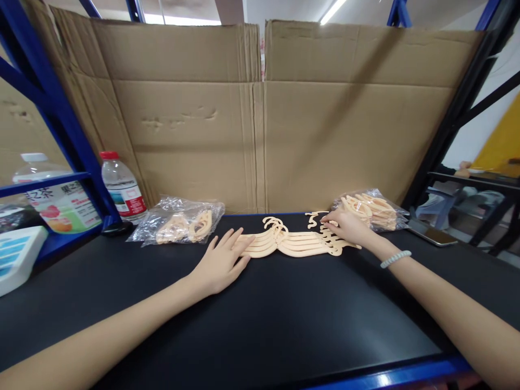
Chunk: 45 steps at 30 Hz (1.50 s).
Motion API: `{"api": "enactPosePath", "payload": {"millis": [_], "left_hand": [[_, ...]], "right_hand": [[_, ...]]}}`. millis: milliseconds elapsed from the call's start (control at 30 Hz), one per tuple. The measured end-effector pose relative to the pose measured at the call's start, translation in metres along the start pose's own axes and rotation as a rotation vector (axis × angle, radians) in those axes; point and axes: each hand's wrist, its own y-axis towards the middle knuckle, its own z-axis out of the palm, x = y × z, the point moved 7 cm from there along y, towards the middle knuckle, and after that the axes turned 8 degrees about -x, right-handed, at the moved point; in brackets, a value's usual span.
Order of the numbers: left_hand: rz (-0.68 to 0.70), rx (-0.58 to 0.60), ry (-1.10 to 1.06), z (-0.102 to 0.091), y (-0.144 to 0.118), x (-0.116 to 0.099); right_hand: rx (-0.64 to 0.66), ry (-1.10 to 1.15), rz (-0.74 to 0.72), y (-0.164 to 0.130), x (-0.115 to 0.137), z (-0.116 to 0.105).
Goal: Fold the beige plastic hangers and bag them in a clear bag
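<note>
Black tabletop (260, 325), cardboard backing (260, 119), blue shelving frame (60, 124), ceiling strip light (333, 11).

chinese characters, not clearly readable, on the left bottle's label (65, 208)

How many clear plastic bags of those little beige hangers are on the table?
2. One plastic bag lies at the back left beside the water bottle; the other plastic bag lies at the back right, just behind the right hand. Others could be out of view.
</note>
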Motion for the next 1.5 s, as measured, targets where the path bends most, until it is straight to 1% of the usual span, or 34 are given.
{"api": "enactPosePath", "payload": {"millis": [67, 100, 133, 233, 267, 300, 367, 433, 533, 667, 800, 867, 900, 967, 1033, 1067, 1133, 1200, 1267, 1333, 1400, 1500], "left_hand": [[0.097, -0.142, 0.036, -0.014, -0.003, -0.017], [0.173, -0.178, 0.023, -0.019, -0.006, -0.03], [0.239, -0.179, -0.01, -0.022, -0.01, -0.042], [0.418, -0.072, -0.203, -0.024, -0.023, -0.076], [0.463, -0.024, -0.268, -0.023, -0.027, -0.084], [0.477, 0.011, -0.322, -0.023, -0.03, -0.089], [0.458, 0.057, -0.391, -0.02, -0.031, -0.091], [0.427, 0.069, -0.418, -0.019, -0.03, -0.088], [0.422, 0.079, -0.431, -0.017, -0.029, -0.086], [0.413, 0.099, -0.443, -0.018, -0.028, -0.086], [0.407, 0.101, -0.47, -0.02, -0.028, -0.086], [0.403, 0.1, -0.489, -0.021, -0.028, -0.086], [0.398, 0.101, -0.5, -0.02, -0.028, -0.086], [0.381, 0.109, -0.541, -0.019, -0.028, -0.085], [0.328, 0.118, -0.64, -0.018, -0.025, -0.081], [0.271, 0.117, -0.709, -0.016, -0.022, -0.077], [0.079, 0.111, -0.88, -0.011, -0.016, -0.064], [-0.166, 0.117, -1.077, -0.003, -0.013, -0.051], [-0.361, 0.145, -1.277, 0.004, -0.014, -0.048], [-0.463, 0.17, -1.456, 0.007, -0.017, -0.054], [-0.514, 0.18, -1.609, 0.007, -0.02, -0.062], [-0.588, 0.134, -1.777, 0.008, -0.022, -0.065]], "right_hand": [[-0.001, -0.034, -0.022, 0.003, 0.006, 0.001], [0.002, -0.051, -0.036, 0.004, 0.009, 0.002], [0.008, -0.065, -0.051, 0.007, 0.013, 0.004], [0.049, -0.095, -0.114, 0.014, 0.026, 0.013], [0.067, -0.103, -0.139, 0.016, 0.031, 0.017], [0.086, -0.109, -0.163, 0.018, 0.035, 0.022], [0.117, -0.118, -0.202, 0.02, 0.041, 0.03], [0.136, -0.125, -0.226, 0.021, 0.045, 0.036], [0.143, -0.136, -0.246, 0.021, 0.048, 0.039], [0.118, -0.149, -0.267, 0.019, 0.051, 0.032], [0.059, -0.15, -0.272, 0.016, 0.049, 0.019], [-0.013, -0.133, -0.248, 0.015, 0.046, 0.011], [-0.077, -0.104, -0.226, 0.015, 0.044, 0.004], [-0.255, -0.012, -0.173, 0.013, 0.043, -0.015], [-0.443, 0.097, -0.123, 0.007, 0.046, -0.038], [-0.512, 0.147, -0.099, 0.003, 0.05, -0.048], [-0.601, 0.262, -0.038, -0.004, 0.062, -0.064], [-0.627, 0.422, 0.041, -0.011, 0.077, -0.072], [-0.612, 0.592, 0.099, -0.018, 0.097, -0.071], [-0.546, 0.741, 0.104, -0.024, 0.119, -0.063], [-0.445, 0.824, 0.044, -0.028, 0.143, -0.052], [-0.294, 0.847, -0.139, -0.032, 0.171, -0.04]]}}
